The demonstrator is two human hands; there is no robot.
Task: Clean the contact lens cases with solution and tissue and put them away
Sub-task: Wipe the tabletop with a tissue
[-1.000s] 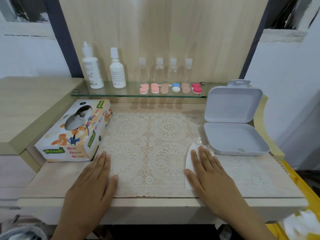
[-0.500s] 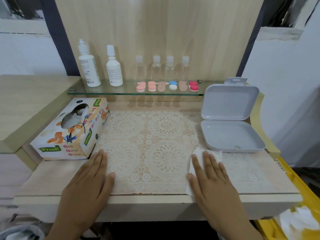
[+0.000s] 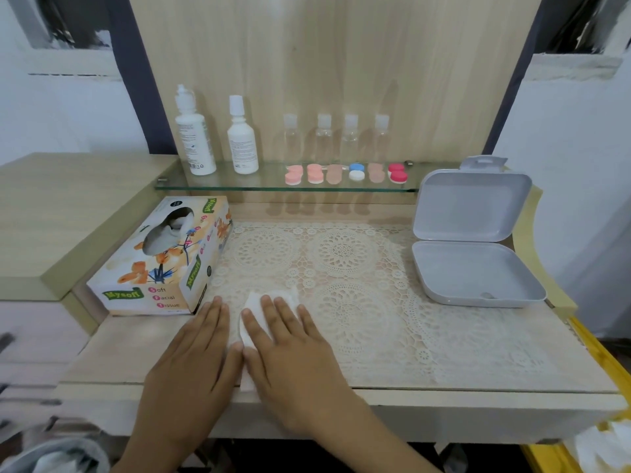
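Several contact lens cases (image 3: 346,173), pink, beige, blue-and-white and red, stand in a row on the glass shelf (image 3: 239,186). Two white solution bottles (image 3: 193,134) stand at the shelf's left. A white tissue (image 3: 254,303) lies on the lace mat (image 3: 345,268), pressed flat under my right hand (image 3: 290,346). My left hand (image 3: 191,363) rests flat on the table just left of it, thumbs almost touching. An open grey storage box (image 3: 474,271) sits empty at the right. The tissue box (image 3: 164,261) is at the left.
Several small clear bottles (image 3: 336,134) line the back of the shelf. A yellow bin (image 3: 587,445) with used tissue sits below the table's right corner. A lower wooden surface (image 3: 51,206) extends left. A wooden back panel rises behind the shelf.
My right hand has slid the tissue leftward across the lace mat, from beside the grey box to right next to my left hand. The left hand stayed flat.
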